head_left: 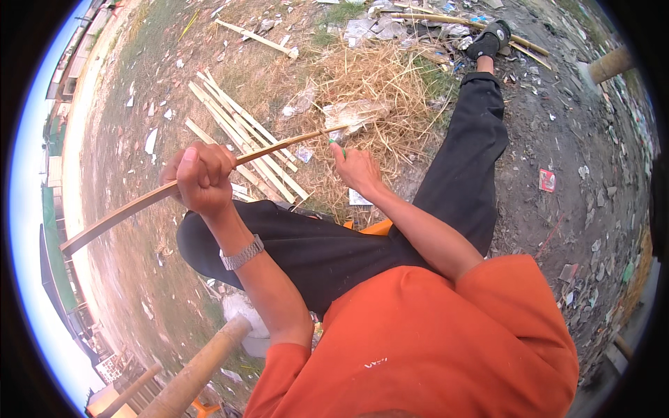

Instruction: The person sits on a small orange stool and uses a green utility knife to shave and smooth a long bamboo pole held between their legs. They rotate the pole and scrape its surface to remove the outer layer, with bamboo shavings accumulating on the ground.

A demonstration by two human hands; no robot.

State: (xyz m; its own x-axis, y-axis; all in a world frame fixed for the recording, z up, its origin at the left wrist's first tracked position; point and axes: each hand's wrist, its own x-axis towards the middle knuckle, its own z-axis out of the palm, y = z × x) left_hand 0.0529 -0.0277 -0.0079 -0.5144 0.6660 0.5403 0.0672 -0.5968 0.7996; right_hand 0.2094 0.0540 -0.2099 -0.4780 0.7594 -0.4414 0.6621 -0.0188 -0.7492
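Note:
My left hand (202, 174) is closed in a fist around a long bamboo strip (132, 211). The strip slants up from the lower left toward the middle, one end sticking out well behind the fist. By its far end, my right hand (357, 169) is closed on a small green-handled tool (338, 147), and the thumb lies along it. The tool's pale working end is at the strip; its exact kind is too small to make out. Beyond my left hand, several pale split strips (240, 125) lie on the ground in a loose pile.
Dry straw-like shavings (390, 83) are heaped in front of me, by my outstretched leg (460, 153). A single strip (254, 36) lies farther off. Bamboo poles (198, 366) stand at the lower left, and another post (610, 66) is at the far right. Litter dots the dirt.

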